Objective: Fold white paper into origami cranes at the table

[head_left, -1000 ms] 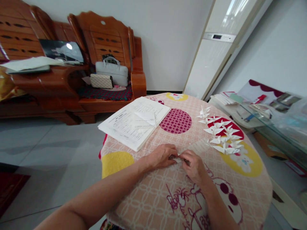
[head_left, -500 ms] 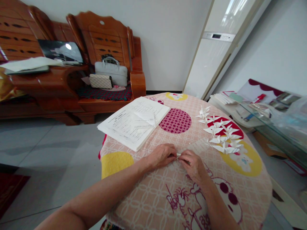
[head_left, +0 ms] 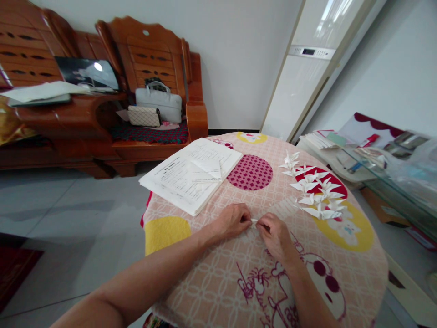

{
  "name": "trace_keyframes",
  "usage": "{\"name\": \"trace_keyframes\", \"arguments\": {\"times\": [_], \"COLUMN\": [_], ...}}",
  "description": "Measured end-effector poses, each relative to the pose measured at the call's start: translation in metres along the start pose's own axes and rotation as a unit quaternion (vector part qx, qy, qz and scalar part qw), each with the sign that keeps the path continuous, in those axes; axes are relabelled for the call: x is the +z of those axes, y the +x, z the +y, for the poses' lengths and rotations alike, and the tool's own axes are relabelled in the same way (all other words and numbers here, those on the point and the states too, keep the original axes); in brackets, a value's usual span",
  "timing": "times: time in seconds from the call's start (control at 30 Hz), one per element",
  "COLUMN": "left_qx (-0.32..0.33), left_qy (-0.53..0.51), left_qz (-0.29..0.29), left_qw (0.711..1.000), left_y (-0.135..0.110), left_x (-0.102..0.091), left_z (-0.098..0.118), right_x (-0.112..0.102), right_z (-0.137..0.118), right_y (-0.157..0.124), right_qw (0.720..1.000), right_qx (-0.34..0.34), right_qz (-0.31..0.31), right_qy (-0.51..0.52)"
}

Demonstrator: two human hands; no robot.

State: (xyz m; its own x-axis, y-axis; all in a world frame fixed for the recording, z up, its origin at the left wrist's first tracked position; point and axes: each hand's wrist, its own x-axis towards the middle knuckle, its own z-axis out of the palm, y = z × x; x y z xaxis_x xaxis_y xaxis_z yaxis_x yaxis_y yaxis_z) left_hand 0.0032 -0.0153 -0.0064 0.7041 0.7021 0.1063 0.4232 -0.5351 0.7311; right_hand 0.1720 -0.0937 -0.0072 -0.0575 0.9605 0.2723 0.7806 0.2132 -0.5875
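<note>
My left hand (head_left: 233, 221) and my right hand (head_left: 277, 236) meet near the middle of a round table covered with a pink patterned cloth (head_left: 218, 278). Both hands pinch a small folded piece of white paper (head_left: 254, 221), of which only a corner shows between the fingertips. Several finished white paper cranes (head_left: 312, 189) lie in a loose row to the right of my hands. A stack of printed paper sheets (head_left: 191, 173) lies at the table's far left edge.
A wooden armchair (head_left: 153, 59) with a white handbag (head_left: 159, 102) and a quilted purse (head_left: 144, 115) stands behind the table. A tall white air conditioner (head_left: 303, 77) is at the back right. A glass-topped table (head_left: 385, 168) with papers is at the right.
My hands have drawn a little closer together and slightly away from me on the folded paper. The rest is unchanged.
</note>
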Motion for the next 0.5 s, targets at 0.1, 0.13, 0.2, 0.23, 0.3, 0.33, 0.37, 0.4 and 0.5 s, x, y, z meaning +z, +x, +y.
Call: {"name": "trace_keyframes", "arguments": {"times": [0.1, 0.13, 0.2, 0.23, 0.3, 0.33, 0.37, 0.4, 0.5], "left_qx": [-0.009, -0.013, -0.022, -0.026, -0.034, -0.039, -0.044, -0.050, -0.067], "left_qy": [0.001, 0.004, 0.013, 0.016, 0.021, 0.025, 0.030, 0.037, 0.063], "left_qz": [0.008, 0.012, 0.018, 0.021, 0.020, 0.017, 0.014, 0.011, 0.011], "left_qw": [1.000, 1.000, 1.000, 0.999, 0.999, 0.999, 0.998, 0.998, 0.996], "left_y": [0.0006, 0.0008, 0.0012, 0.0015, 0.0023, 0.0028, 0.0033, 0.0038, 0.0050], "left_x": [0.0023, 0.0031, 0.0043, 0.0047, 0.0053, 0.0056, 0.0059, 0.0062, 0.0075], "left_z": [0.0002, 0.0002, 0.0004, 0.0006, 0.0013, 0.0018, 0.0024, 0.0029, 0.0040], "right_x": [0.0009, 0.0013, 0.0021, 0.0024, 0.0032, 0.0037, 0.0042, 0.0048, 0.0067], "right_z": [-0.0008, -0.0009, -0.0013, -0.0017, -0.0026, -0.0031, -0.0036, -0.0040, -0.0049], "right_y": [0.0013, 0.0018, 0.0026, 0.0029, 0.0034, 0.0036, 0.0038, 0.0040, 0.0048], "right_qw": [1.000, 1.000, 0.999, 0.999, 0.998, 0.998, 0.997, 0.997, 0.996], "right_qx": [0.008, 0.014, 0.031, 0.040, 0.053, 0.056, 0.058, 0.059, 0.067], "right_qz": [-0.003, -0.004, -0.004, -0.002, 0.000, 0.001, 0.000, -0.002, -0.002], "right_qy": [-0.005, -0.007, -0.012, -0.017, -0.031, -0.038, -0.044, -0.049, -0.063]}}
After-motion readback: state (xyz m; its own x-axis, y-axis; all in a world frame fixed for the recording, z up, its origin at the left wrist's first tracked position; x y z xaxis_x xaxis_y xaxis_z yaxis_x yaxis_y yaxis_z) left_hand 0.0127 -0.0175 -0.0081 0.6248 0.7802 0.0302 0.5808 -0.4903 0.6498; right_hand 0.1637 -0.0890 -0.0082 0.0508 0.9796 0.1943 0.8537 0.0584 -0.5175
